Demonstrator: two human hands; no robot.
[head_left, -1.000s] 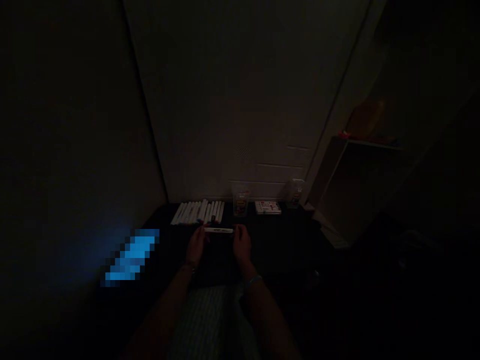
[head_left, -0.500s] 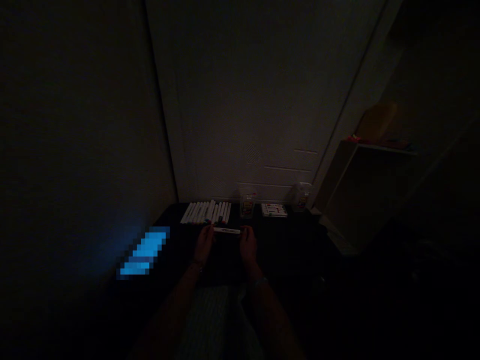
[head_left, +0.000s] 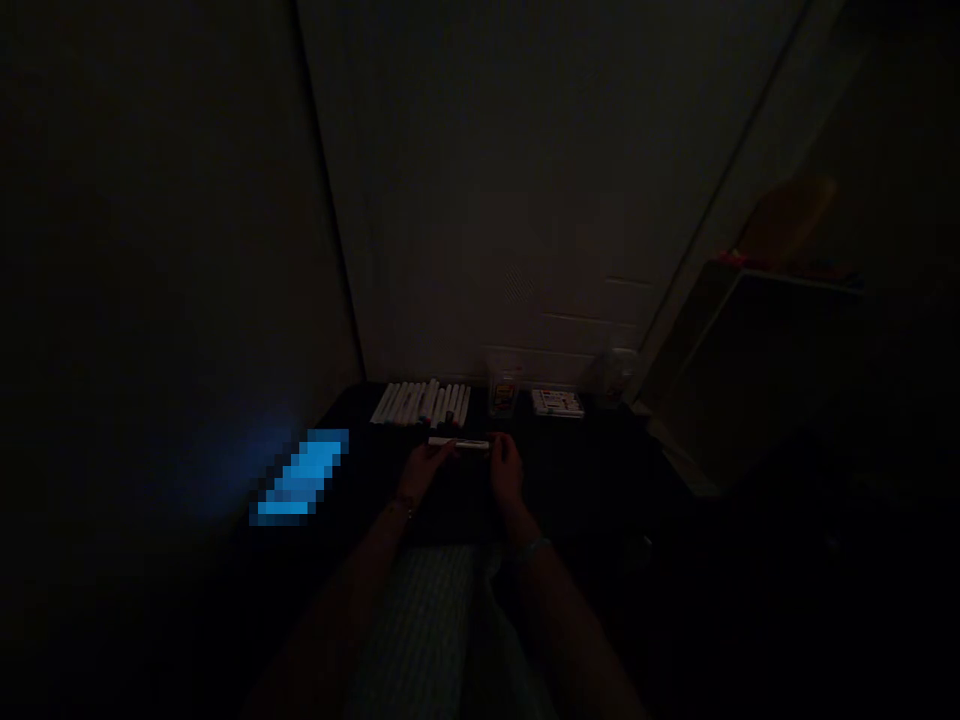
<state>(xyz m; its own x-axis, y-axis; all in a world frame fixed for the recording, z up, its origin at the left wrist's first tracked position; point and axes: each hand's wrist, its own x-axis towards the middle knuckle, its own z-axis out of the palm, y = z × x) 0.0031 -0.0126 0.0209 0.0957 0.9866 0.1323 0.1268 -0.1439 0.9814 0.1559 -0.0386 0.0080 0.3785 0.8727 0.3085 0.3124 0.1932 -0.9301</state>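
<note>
A white marker (head_left: 466, 444) is held level above the dark tabletop (head_left: 585, 470), spanning both hands. My left hand (head_left: 426, 470) is closed on its left half, with the fingertips partway along the barrel. At the right end, the fingers of my right hand (head_left: 507, 472) pinch it; dim light hides just how they grip. Just beyond my left hand lies a row of several white markers (head_left: 411, 402), side by side, some with dark or coloured ends toward me.
Behind the hands stands a clear plastic container (head_left: 502, 394) with a label. Right of it lies a flat white patterned case (head_left: 557, 403), then another clear container (head_left: 618, 380). A blurred glowing blue screen (head_left: 304, 480) is at left. A cabinet (head_left: 705, 340) stands right; a wall rises behind.
My left fingers have slid inward along the marker from its left end. My right hand stays at the right end. The view has tilted slightly, shifting everything up and right.
</note>
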